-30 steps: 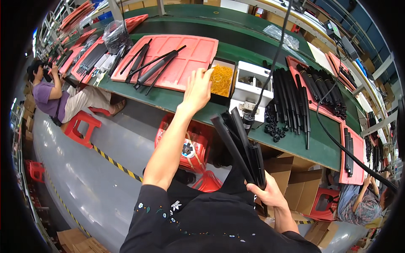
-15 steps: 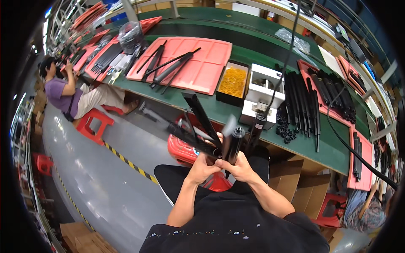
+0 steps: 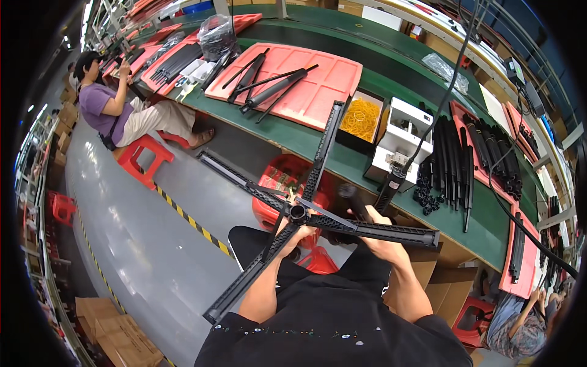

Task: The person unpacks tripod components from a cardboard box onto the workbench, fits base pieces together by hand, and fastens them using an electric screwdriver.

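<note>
My left hand (image 3: 303, 232) is closed around a black folding stand (image 3: 298, 214) near its round hub. Several ribbed legs spread out from that hub like a cross, partly covering my fingers. To its right, my right hand (image 3: 384, 240) grips a short black tube (image 3: 354, 200), smeared by motion and apart from the hub. A black cylindrical power tool (image 3: 390, 188) hangs on a cable just beyond my right hand, at the bench edge.
On the green bench (image 3: 257, 124) lie a pink tray (image 3: 333, 73) with folded black stands, a box of yellow rubber bands (image 3: 361, 119), a white fixture (image 3: 400, 137) and black tubes (image 3: 452, 159). Red stools (image 3: 278, 186) stand below. A person in purple (image 3: 101, 104) sits left.
The stand's legs have swung from a bundle into a wide cross, its hub now facing up. My right hand has moved right, away from my left, with the black tube.
</note>
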Available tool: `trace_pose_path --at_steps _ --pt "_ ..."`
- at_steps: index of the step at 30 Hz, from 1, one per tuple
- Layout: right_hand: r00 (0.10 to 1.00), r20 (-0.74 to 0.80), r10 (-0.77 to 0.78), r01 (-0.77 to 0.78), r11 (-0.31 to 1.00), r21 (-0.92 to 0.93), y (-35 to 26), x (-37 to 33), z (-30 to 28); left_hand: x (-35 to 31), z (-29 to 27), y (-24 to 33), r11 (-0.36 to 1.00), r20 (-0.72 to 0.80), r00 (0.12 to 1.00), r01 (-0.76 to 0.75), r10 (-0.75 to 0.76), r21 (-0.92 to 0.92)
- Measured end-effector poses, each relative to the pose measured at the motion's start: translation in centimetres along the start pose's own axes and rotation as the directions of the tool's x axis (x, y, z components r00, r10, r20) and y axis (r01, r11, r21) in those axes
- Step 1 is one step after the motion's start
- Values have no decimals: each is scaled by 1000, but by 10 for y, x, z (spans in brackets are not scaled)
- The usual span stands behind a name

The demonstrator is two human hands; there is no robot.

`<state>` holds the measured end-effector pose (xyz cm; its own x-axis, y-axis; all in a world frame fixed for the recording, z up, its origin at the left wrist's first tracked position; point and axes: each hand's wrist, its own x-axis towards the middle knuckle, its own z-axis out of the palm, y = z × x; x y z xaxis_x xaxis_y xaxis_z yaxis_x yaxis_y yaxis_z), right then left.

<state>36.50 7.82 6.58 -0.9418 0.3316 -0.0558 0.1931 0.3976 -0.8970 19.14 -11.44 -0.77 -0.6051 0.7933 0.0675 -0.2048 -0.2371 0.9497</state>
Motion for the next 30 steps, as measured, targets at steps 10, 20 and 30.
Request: trace_pose_path --at_steps 10,20,30 --pt "967 99 -236 255 853 -456 -45 1 -28 -20 -10 -16 993 -27 996 76 -79 -91" --pt "894 279 -352 447 751 -485 -61 22 -16 -28 -36 -41 999 -2 1000 5 -5 -52" --pt "954 -60 -293 276 940 -202 -34 9 -33 -77 -187 214 226 -36 992 8 119 974"
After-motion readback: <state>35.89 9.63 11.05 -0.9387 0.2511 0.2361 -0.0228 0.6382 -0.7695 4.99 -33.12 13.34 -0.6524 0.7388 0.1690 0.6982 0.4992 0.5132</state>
